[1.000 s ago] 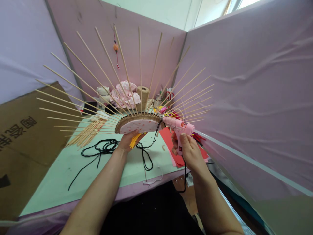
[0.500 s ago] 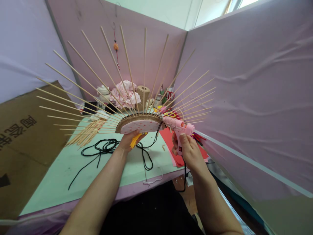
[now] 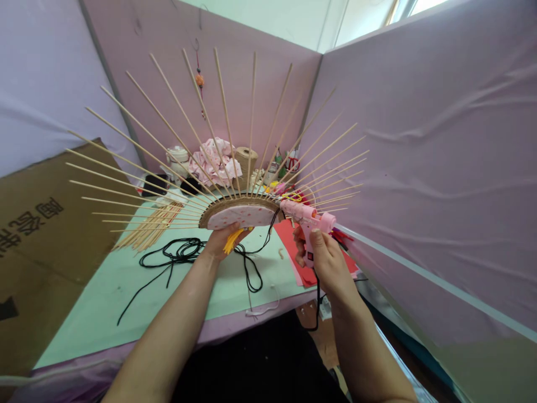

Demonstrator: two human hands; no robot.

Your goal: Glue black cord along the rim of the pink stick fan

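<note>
My left hand (image 3: 226, 239) grips the lower edge of a round craft piece (image 3: 243, 217), faced with pink patterned cloth and rimmed in brown. Thin wooden sticks (image 3: 229, 120) fan out from its rim, and a yellow tassel (image 3: 233, 240) hangs by my fingers. In my right hand (image 3: 321, 252) is a pink glue gun (image 3: 308, 215), its nozzle at the right side of the rim. A long clear glue stick (image 3: 419, 268) juts from its back. Black cord (image 3: 268, 238) runs from the rim near the nozzle down to the table.
Coiled black cord (image 3: 180, 251) and a bundle of loose sticks (image 3: 153, 224) lie on the green tabletop (image 3: 104, 291). Red sheets (image 3: 289, 240) are under the glue gun. Behind stand a twine spool (image 3: 245, 159), bunched pink cloth (image 3: 213, 162) and a white jar (image 3: 178, 159). A cardboard sheet (image 3: 50, 240) leans left.
The stick tips on the upper left have shifted slightly right and the craft piece has tilted a little. Both hands keep their hold, with the glue gun nearly still.
</note>
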